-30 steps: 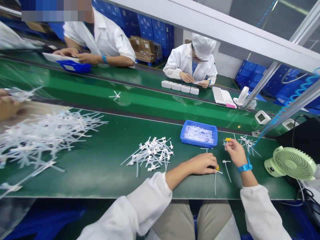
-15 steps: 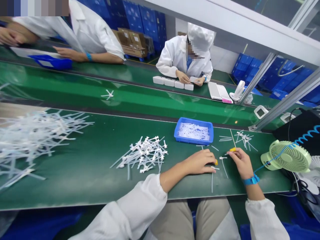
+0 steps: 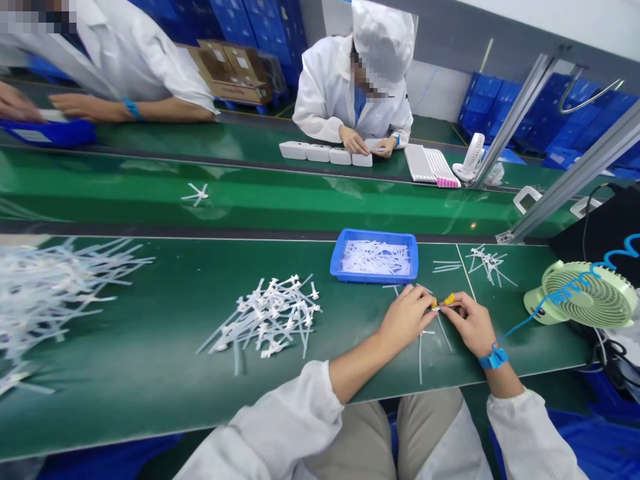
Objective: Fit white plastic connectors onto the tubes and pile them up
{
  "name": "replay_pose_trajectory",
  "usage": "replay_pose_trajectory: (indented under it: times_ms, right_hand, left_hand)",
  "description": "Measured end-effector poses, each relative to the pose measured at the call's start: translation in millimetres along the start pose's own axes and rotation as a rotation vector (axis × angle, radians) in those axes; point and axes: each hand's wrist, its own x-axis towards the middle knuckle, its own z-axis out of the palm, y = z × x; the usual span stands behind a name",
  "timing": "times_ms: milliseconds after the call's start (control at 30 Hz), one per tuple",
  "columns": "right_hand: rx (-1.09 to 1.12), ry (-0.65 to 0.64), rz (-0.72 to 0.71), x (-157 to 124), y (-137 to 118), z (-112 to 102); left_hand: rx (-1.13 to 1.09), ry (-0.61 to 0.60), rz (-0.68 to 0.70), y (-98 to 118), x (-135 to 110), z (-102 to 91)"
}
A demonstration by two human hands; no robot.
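My left hand (image 3: 409, 313), a yellow cover on a fingertip, is closed in a pinch on a small white plastic fitting (image 3: 437, 309). From just below it, a thin translucent tube (image 3: 445, 333) slants down over the green bench. My right hand (image 3: 470, 325), also with a yellow fingertip cover and a blue wristband, pinches close against the same spot; the short pale tube piece in it is mostly hidden by the fingers. Under my left hand lies another white fitting with tubes (image 3: 421, 353). A blue tray (image 3: 336, 263) of short tube pieces stands beyond my left hand.
A pile of tubed fittings (image 3: 270, 313) lies left of my hands, a larger pile (image 3: 60, 287) farther left. Loose tubes and a small cluster (image 3: 487, 261) lie beyond my right hand. A green fan (image 3: 580, 293) stands at right. Two people sit across the conveyor (image 3: 280, 200).
My hands have come together: the right hand moved left to meet the left hand at a fitting. The view has shifted, and both hands were apart before.
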Motion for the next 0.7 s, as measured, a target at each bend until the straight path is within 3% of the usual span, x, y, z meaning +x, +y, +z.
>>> replay_pose_trajectory:
  times_ms: [233,700]
  right_hand:
    - [-0.014,-0.069,-0.018,-0.3,-7.2,-1.8]
    - [-0.038,-0.071,-0.031,-1.0,-6.1,-4.2]
  left_hand:
    - [-0.074,-0.031,-0.004,-5.3,-0.6,-1.5]
    - [-0.133,-0.067,-0.015,-8.5,1.5,-4.0]
